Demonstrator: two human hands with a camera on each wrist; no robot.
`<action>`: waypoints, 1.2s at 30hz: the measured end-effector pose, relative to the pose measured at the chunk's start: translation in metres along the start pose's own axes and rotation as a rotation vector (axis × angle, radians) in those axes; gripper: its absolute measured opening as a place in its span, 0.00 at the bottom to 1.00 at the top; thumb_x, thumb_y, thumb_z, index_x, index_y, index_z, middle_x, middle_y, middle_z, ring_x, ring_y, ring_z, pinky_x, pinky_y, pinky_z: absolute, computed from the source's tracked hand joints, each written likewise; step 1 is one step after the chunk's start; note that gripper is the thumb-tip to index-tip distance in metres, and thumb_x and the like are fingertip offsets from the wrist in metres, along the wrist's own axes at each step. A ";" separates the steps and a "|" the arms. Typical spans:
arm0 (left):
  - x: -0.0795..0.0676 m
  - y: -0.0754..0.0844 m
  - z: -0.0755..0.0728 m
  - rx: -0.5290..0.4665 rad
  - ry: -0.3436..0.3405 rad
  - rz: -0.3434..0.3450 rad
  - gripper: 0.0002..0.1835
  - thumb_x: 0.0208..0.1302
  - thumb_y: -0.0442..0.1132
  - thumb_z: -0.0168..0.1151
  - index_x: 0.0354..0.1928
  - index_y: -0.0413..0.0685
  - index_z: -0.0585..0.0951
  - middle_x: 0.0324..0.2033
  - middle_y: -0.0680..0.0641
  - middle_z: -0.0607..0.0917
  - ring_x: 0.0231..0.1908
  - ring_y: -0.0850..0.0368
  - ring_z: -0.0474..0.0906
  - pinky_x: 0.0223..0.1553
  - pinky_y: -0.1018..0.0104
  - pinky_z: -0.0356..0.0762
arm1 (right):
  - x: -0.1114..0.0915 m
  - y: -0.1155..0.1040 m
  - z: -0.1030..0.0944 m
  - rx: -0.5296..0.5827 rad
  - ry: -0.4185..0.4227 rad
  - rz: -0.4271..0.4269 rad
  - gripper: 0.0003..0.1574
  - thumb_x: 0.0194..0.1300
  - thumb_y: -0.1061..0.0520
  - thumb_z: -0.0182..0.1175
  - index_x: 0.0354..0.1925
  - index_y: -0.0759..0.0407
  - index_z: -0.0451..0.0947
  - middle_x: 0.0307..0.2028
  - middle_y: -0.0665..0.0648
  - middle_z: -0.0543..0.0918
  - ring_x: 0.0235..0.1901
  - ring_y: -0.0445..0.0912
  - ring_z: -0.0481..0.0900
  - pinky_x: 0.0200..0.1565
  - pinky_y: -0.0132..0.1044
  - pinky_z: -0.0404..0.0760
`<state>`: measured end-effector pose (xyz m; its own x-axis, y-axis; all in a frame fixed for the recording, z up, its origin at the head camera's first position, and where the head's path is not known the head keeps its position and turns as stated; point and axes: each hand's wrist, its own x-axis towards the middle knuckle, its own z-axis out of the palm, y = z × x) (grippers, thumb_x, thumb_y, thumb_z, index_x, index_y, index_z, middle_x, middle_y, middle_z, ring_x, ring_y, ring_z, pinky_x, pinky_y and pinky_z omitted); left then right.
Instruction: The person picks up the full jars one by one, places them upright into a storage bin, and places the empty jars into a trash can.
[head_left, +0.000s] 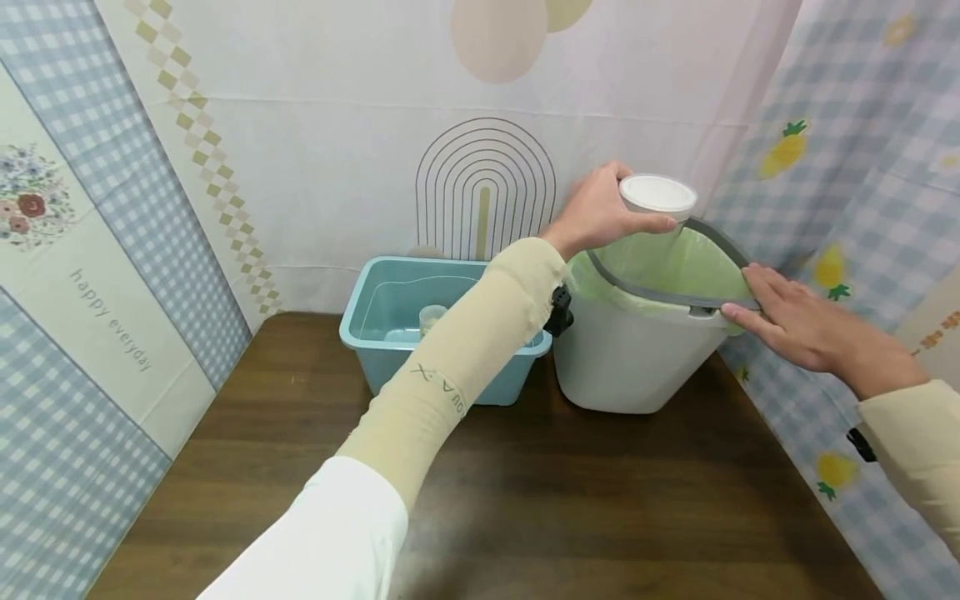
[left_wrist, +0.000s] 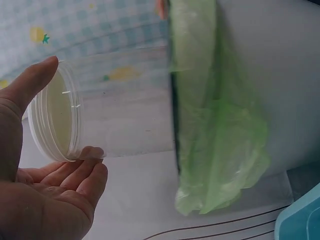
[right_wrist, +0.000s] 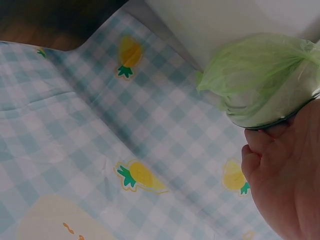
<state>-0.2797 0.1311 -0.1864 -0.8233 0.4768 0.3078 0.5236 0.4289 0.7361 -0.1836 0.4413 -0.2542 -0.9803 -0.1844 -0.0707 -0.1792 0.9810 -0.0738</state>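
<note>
My left hand (head_left: 600, 208) pinches a clear plastic jar (left_wrist: 122, 102) near its white lid (head_left: 658, 193), thumb on one side and fingers on the other. With the lid uppermost, the jar stands over the mouth of a white trash bin (head_left: 633, 358). Its see-through body shows no contents, and its lower end meets the bin's rim in the left wrist view. A light green bag (left_wrist: 225, 135) lines the bin and hangs over the outside. At the right end of the grey rim (head_left: 720, 237), my right hand (head_left: 802, 321) holds the edge.
Left of the bin stands a blue plastic tub (head_left: 442, 344) with a small clear container (head_left: 431, 317) inside, partly behind my left sleeve. Both bin and tub are on a dark wooden table (head_left: 555, 508). Patterned cloth (head_left: 315, 142) hangs behind and along both sides.
</note>
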 end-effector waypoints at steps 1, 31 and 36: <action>-0.001 -0.003 0.002 -0.002 -0.004 -0.005 0.42 0.53 0.57 0.83 0.63 0.47 0.72 0.51 0.54 0.80 0.50 0.63 0.79 0.47 0.78 0.77 | 0.000 -0.001 0.000 0.001 0.003 -0.001 0.55 0.85 0.33 0.36 0.84 0.68 0.26 0.81 0.80 0.37 0.78 0.80 0.42 0.73 0.79 0.46; -0.024 -0.036 0.019 0.213 -0.102 -0.069 0.52 0.67 0.65 0.67 0.83 0.51 0.56 0.80 0.52 0.66 0.78 0.55 0.64 0.75 0.65 0.69 | 0.002 0.003 -0.001 0.020 0.017 -0.039 0.54 0.86 0.35 0.38 0.84 0.66 0.26 0.82 0.79 0.36 0.79 0.80 0.41 0.75 0.77 0.44; -0.037 -0.041 -0.001 0.373 -0.130 -0.004 0.52 0.74 0.68 0.55 0.86 0.49 0.47 0.85 0.50 0.55 0.84 0.57 0.52 0.83 0.64 0.55 | 0.002 0.003 -0.001 0.010 0.023 -0.049 0.53 0.86 0.37 0.38 0.84 0.67 0.28 0.82 0.80 0.38 0.78 0.80 0.42 0.74 0.77 0.46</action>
<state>-0.2712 0.0955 -0.2276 -0.8035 0.5575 0.2088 0.5837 0.6690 0.4601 -0.1858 0.4438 -0.2531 -0.9720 -0.2310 -0.0434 -0.2267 0.9701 -0.0867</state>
